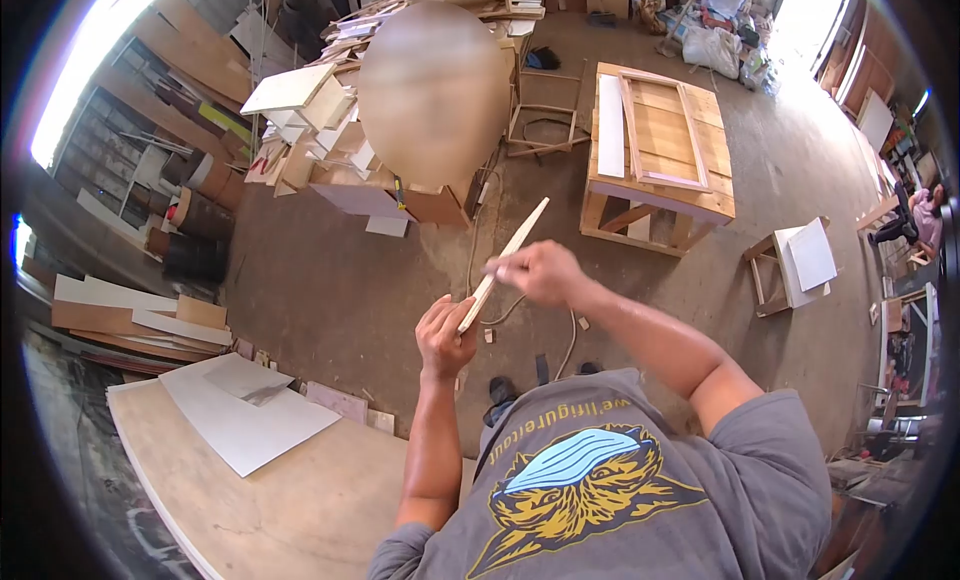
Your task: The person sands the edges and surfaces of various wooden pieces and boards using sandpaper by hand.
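Observation:
A narrow, pale wooden strip (520,236) slants up and to the right in front of my body, above the floor. My left hand (445,335) is wrapped round its lower end. Farther up the strip, my right hand (540,273) is closed with its fingertips at the strip's edge. Whether those fingertips pinch the wood or something small is too blurred to tell.
A wooden table (715,145) with a frame (700,130) stands ahead right, a stool (768,280) beyond it. Wood scraps pile on a cabinet (440,208) ahead. A large board (300,480) lies at lower left. A cable (572,345) crosses the floor. Someone (925,220) is far right.

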Available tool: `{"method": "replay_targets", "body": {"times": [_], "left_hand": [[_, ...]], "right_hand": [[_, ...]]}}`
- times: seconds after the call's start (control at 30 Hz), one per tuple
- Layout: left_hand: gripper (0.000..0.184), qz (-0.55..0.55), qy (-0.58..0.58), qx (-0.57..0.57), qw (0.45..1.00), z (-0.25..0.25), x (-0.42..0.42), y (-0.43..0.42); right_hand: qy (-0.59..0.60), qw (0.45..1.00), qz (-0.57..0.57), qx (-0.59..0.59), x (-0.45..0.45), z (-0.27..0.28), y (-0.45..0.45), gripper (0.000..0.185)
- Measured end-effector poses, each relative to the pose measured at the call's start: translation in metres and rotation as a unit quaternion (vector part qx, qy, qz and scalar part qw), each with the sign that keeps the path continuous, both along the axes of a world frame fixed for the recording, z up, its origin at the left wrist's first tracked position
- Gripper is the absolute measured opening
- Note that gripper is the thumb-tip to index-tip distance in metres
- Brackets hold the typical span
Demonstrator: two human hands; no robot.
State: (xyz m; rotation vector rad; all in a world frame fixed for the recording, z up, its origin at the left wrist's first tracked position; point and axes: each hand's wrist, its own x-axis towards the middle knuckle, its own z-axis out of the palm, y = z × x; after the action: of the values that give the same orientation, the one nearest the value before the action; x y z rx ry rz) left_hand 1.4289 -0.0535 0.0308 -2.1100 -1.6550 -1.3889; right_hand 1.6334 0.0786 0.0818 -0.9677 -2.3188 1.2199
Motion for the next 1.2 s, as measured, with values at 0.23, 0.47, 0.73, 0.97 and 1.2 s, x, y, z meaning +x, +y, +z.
{"method": "replay_targets", "body": {"times": [0.23,0.47,0.73,0.97,1.2], "left_hand": [[0.018,0.004,-0.009,-0.007,1.000,-0.003,0.001,-0.004],[0.018,0.014,0.008,0.008,1.000,-0.012,-0.002,-0.002],[0.017,0.026,-0.017,0.022,0.999,-0.011,0.000,-0.003],[0.016,0.030,-0.031,-0.001,0.999,-0.009,0.004,-0.006],[0.014,0.030,-0.035,-0.033,0.998,-0.005,0.008,-0.011]], "right_hand": [[-0.040,0.998,-0.035,0.029,-0.008,0.000,0.003,0.027],[0.125,0.992,0.031,0.000,-0.015,-0.007,-0.031,0.029],[0.095,0.993,0.063,-0.001,-0.013,0.016,-0.048,0.029],[0.095,0.994,0.040,0.018,-0.015,0.009,-0.041,0.028],[0.024,0.999,-0.021,0.002,-0.006,-0.020,0.002,0.028]]}}
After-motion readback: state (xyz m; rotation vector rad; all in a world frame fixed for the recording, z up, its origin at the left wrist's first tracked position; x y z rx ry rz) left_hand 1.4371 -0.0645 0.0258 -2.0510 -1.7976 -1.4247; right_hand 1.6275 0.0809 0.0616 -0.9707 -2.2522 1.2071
